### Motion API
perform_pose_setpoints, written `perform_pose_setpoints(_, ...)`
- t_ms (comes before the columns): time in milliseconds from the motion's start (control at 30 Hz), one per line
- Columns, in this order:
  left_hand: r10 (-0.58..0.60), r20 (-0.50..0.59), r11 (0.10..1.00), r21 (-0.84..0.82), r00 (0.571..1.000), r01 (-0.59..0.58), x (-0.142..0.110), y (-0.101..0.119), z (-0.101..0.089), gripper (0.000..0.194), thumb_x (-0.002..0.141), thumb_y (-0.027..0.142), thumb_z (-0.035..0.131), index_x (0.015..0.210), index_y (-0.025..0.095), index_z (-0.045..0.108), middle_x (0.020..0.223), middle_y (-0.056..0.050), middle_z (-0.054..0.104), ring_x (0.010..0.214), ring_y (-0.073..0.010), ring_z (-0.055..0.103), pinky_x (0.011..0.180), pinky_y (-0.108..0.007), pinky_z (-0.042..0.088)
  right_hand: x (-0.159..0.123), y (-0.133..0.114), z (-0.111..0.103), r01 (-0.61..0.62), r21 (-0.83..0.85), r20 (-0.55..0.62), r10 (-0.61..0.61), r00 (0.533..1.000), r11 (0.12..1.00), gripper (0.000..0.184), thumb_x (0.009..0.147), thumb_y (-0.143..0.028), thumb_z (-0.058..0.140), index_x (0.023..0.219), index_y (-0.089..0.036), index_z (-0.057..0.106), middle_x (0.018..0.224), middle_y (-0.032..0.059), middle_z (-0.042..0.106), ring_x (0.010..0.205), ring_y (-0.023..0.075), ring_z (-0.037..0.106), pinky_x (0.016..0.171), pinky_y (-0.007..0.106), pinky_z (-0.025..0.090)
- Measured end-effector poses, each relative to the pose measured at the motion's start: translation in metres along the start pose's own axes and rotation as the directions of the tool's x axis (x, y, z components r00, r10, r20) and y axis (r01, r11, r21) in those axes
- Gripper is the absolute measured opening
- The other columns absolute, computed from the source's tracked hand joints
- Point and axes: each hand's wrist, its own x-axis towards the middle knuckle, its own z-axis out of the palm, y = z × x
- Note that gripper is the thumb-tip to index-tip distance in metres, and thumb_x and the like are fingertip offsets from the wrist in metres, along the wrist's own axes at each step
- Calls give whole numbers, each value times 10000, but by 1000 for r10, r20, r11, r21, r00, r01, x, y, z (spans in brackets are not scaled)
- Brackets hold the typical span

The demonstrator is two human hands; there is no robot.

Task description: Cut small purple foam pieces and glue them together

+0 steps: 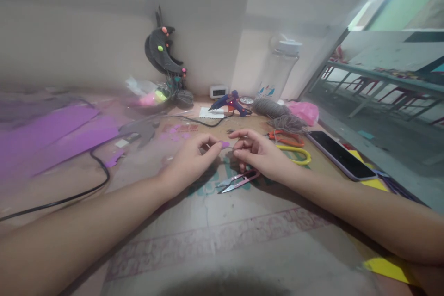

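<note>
Between the thumb and forefinger of my left hand is a small purple piece, its material too blurred to tell. My right hand is close beside it, fingers curled and thumb bent in. A thin pale line runs from the purple piece towards the right fingertips, but what they hold is not clear. Pink-handled thread snips lie with blades apart just below the right hand. Beyond the right wrist are a yellow handle loop and an orange-handled tool. Small purple scraps lie beyond the left hand.
Purple sheets and a black cable occupy the left. At the back are a glue gun, small digital clock, clear bottle, grey yarn and dark crescent ornament. A phone lies right.
</note>
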Motion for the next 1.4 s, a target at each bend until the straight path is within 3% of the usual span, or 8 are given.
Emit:
perform_pose_setpoints(100, -1, -7, 1000, -1, 1000, 1, 0, 1, 0, 233, 905, 383, 535, 774, 215, 630, 746, -17, 696, 742, -191, 648, 703, -306, 478, -1, 1, -2, 122, -187, -34, -130, 991, 975, 320, 824, -241, 671, 1114, -228, 536, 771, -37, 583, 641, 130, 604, 587, 264, 492)
perform_pose_setpoints(267, -20, 4, 1000, -16, 1000, 20, 0, 2, 0, 237, 908, 397, 539, 789, 214, 633, 744, -16, 702, 738, -195, 657, 699, -307, 482, -5, -3, -7, 249, -617, -79, -374, 924, 746, 163, 861, -241, 677, 1015, -222, 625, 747, -12, 581, 668, 155, 549, 629, 286, 449)
perform_pose_setpoints(367, 2, 4, 1000, -5, 1000, -2, 0, 3, 0, 231, 899, 380, 544, 766, 213, 631, 729, -12, 690, 725, -192, 643, 695, -306, 483, -6, -6, -9, 289, -722, -38, -453, 891, 628, 15, 902, -218, 644, 889, -213, 649, 751, 9, 594, 672, 162, 543, 647, 294, 439)
perform_pose_setpoints(500, 11, 21, 1000, -8, 1000, -11, 0, 2, -1, 240, 899, 384, 545, 755, 213, 631, 731, -16, 695, 732, -196, 641, 684, -309, 479, -7, -6, -10, 385, -736, 58, -515, 856, 557, 105, 938, -201, 617, 839, -208, 652, 749, 21, 593, 679, 166, 544, 635, 286, 425)
perform_pose_setpoints(767, -9, 93, 1000, 15, 996, 8, -1, 1, -2, 272, 921, 410, 528, 789, 194, 626, 764, -14, 691, 751, -186, 632, 680, -298, 476, -4, -4, -13, 409, -740, 77, -537, 840, 534, 145, 954, -167, 598, 823, -168, 659, 722, 13, 582, 668, 150, 537, 619, 263, 403)
perform_pose_setpoints(1400, 53, 100, 993, 97, 994, -63, -1, 4, -2, 239, 910, 348, 516, 774, 193, 638, 800, -24, 683, 800, -191, 620, 730, -315, 461, -1, 0, -13, 336, -704, 25, -450, 892, 625, 150, 939, -199, 599, 816, -176, 682, 746, 15, 621, 667, 143, 541, 631, 261, 407)
